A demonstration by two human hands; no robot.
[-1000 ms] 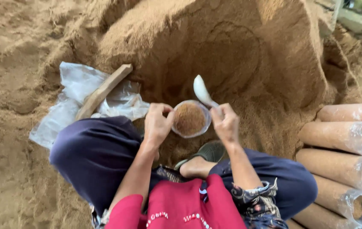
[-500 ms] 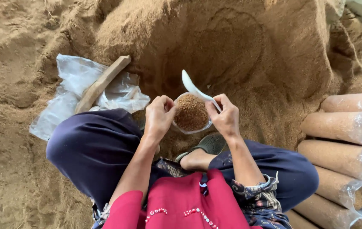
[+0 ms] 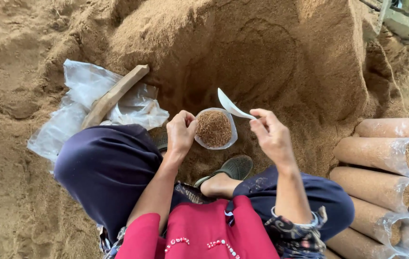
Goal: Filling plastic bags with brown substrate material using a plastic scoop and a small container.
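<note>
Since there's only the head view to go on, we'll stick with that. We're sitting on the ground, and our left hand (image 3: 180, 132) is closed around the rim of a clear plastic bag (image 3: 215, 128) packed with brown sawdust, holding it upright just above our green sandal (image 3: 231, 169). Our right hand (image 3: 271, 136) pinches the handle of a white scoop (image 3: 231, 105), whose blade is raised just past the bag's mouth and looks empty.

We'd say we're mid-fill: the bag looks near full, so the next move probably calls for one more scoop or a press-down, with the rim held steady so nothing spills.

Room-wise, the big sawdust pile (image 3: 262, 52) sits right in front, easy reach. Filled bags (image 3: 386, 153) are stacked tight on our right, so that side is cramped. On the left lie loose plastic sheets (image 3: 84, 91) and a wooden stick (image 3: 113, 96), near our knee.
</note>
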